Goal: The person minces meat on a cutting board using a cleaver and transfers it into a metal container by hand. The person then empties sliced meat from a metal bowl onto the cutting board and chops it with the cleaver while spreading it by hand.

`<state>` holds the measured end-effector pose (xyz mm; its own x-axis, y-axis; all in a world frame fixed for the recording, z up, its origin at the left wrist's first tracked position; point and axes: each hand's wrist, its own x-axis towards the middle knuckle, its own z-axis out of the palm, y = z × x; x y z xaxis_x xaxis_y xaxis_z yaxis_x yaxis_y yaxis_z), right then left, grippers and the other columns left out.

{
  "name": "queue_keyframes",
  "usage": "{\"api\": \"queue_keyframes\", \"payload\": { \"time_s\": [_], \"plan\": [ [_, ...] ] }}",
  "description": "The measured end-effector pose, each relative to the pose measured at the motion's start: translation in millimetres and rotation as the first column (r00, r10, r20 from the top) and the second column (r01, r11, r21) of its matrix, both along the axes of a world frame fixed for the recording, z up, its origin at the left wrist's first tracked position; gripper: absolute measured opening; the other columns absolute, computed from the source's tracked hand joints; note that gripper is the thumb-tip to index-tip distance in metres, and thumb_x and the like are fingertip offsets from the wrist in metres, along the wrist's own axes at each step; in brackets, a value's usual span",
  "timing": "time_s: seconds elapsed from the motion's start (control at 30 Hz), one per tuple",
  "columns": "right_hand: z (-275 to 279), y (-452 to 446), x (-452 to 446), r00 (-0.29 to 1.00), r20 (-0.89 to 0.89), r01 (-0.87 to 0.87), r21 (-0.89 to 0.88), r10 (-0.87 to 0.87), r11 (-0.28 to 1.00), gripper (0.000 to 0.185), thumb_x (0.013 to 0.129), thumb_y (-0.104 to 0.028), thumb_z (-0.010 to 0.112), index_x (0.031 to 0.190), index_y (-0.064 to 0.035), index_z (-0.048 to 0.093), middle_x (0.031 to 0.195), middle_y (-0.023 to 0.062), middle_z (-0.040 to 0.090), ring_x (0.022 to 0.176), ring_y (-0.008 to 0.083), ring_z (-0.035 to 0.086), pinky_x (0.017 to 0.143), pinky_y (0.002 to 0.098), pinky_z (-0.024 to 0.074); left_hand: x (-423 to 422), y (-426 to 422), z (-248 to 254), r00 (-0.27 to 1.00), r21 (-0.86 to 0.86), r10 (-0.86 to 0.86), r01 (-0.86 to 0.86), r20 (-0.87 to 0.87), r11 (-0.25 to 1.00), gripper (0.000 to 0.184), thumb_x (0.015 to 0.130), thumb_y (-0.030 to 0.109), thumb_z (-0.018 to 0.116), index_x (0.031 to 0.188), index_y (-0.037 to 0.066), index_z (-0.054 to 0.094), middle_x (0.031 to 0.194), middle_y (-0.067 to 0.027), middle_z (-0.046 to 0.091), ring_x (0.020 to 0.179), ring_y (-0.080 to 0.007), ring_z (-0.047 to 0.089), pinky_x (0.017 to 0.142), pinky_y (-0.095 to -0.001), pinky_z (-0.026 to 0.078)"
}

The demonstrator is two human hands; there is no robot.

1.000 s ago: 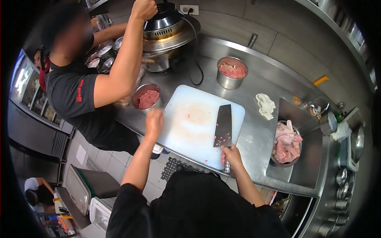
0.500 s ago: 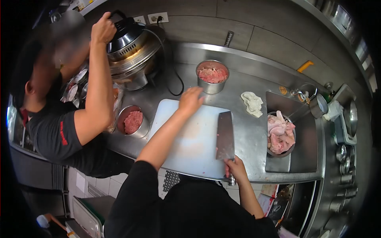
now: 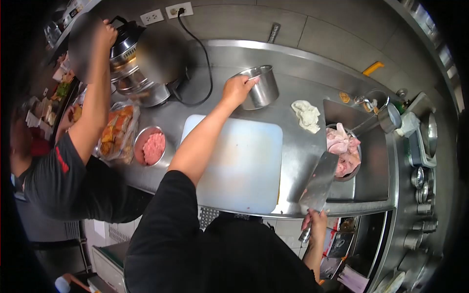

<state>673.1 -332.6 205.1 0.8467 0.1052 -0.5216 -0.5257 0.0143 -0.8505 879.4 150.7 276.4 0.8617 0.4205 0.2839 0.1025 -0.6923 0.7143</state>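
My left hand grips the rim of a round metal pot, which tilts toward me at the back of the counter; its contents are hidden from this angle. Low on the right, my right hand is closed around the handle of a wide cleaver. The blade points up and away, partly over the sink edge. Between my arms lies a white cutting board with small specks on it. A bowl of raw chicken sits in the sink, just beyond the blade.
A co-worker's raised arm reaches a black-lidded appliance at the left. Nearby are a metal container of ground meat and a plastic bag of browned food. A crumpled white cloth lies left of the sink.
My left hand has taken hold of the pot's rim and tipped it. My right hand has moved the cleaver off the board to the right, toward the sink.
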Motion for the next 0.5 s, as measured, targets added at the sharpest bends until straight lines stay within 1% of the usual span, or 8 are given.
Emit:
{"api": "queue_keyframes", "payload": {
  "time_s": [0.03,0.13,0.17,0.23,0.27,0.33,0.37,0.5],
  "plan": [
    [-1,-3,7,1.000,0.010,0.017,0.027,-0.017,0.999,0.014,0.097,-0.016,0.061,0.102,-0.0055,0.053,0.059,0.0048,0.052,0.039,0.0172,0.051,0.036,0.0323,0.0425,-20,-6,12,1.000,0.003,0.010,-0.010,-0.013,1.000,0.057,0.096,0.054,0.065,0.078,0.000,0.065,0.075,-0.0241,0.063,0.071,-0.0378,0.063,0.066,-0.0478,0.046],
    [0,-3,30,0.999,0.033,0.009,0.087,-0.012,0.996,0.015,0.098,-0.016,0.061,0.102,-0.0060,0.052,0.059,0.0046,0.051,0.039,0.0168,0.049,0.035,0.0317,0.0412,-74,-8,24,0.987,-0.358,0.032,0.027,0.159,0.933,0.050,0.101,0.055,0.062,0.084,0.008,0.069,0.074,0.0012,0.065,0.066,-0.0117,0.057,0.055,-0.0337,0.040],
    [2,-2,38,0.999,0.043,-0.004,0.117,-0.001,0.993,0.015,0.098,-0.016,0.061,0.102,-0.0061,0.051,0.059,0.0044,0.051,0.039,0.0166,0.048,0.035,0.0319,0.0409,-87,-3,19,0.985,-0.356,0.043,0.019,0.166,0.934,0.050,0.101,0.055,0.062,0.084,0.008,0.069,0.074,0.0012,0.065,0.066,-0.0117,0.057,0.055,-0.0337,0.040],
    [11,4,54,0.999,0.042,-0.024,0.112,0.020,0.993,0.017,0.098,-0.018,0.062,0.102,-0.0061,0.050,0.060,0.0043,0.051,0.039,0.0164,0.048,0.034,0.0322,0.0407,-133,-22,29,0.987,-0.839,0.088,0.064,0.133,0.541,0.045,0.104,0.055,0.056,0.094,0.013,0.069,0.081,-0.0011,0.067,0.068,-0.0169,0.060,0.056,-0.0329,0.043],
    [16,7,59,0.998,0.056,-0.037,0.110,0.031,0.993,0.017,0.098,-0.019,0.062,0.101,-0.0062,0.051,0.061,0.0036,0.051,0.040,0.0159,0.048,0.035,0.0319,0.0405,-153,-31,25,0.987,-0.838,0.098,0.055,0.128,0.543,0.045,0.104,0.055,0.056,0.094,0.013,0.069,0.081,-0.0011,0.067,0.068,-0.0169,0.060,0.056,-0.0329,0.043],
    [19,10,66,0.995,0.082,-0.069,0.133,0.058,0.989,0.019,0.098,-0.021,0.062,0.101,-0.0057,0.053,0.061,0.0028,0.051,0.041,0.0153,0.049,0.035,0.0316,0.0412,-194,-51,16,0.973,-0.978,0.146,0.163,0.182,0.133,0.038,0.105,0.057,0.053,0.114,0.021,0.063,0.099,0.0006,0.068,0.075,-0.0178,0.062,0.057,-0.0303,0.044],
    [19,10,69,0.995,0.078,-0.073,0.139,0.063,0.988,0.019,0.098,-0.021,0.062,0.101,-0.0057,0.053,0.061,0.0028,0.051,0.041,0.0153,0.049,0.035,0.0316,0.0412,-212,-61,9,0.973,-0.978,0.150,0.157,0.178,0.139,0.038,0.105,0.057,0.053,0.114,0.021,0.063,0.099,0.0006,0.068,0.075,-0.0178,0.062,0.057,-0.0303,0.044],
    [21,6,76,0.984,0.106,-0.154,0.124,0.141,0.980,0.020,0.098,-0.022,0.063,0.101,-0.0046,0.054,0.061,0.0031,0.052,0.040,0.0150,0.049,0.036,0.0312,0.0427,-264,-92,-55,0.955,-0.952,0.293,0.046,-0.047,-0.303,0.039,0.107,0.058,0.046,0.118,0.022,0.057,0.105,-0.0010,0.066,0.083,-0.0184,0.062,0.056,-0.0328,0.043]
  ]
}}
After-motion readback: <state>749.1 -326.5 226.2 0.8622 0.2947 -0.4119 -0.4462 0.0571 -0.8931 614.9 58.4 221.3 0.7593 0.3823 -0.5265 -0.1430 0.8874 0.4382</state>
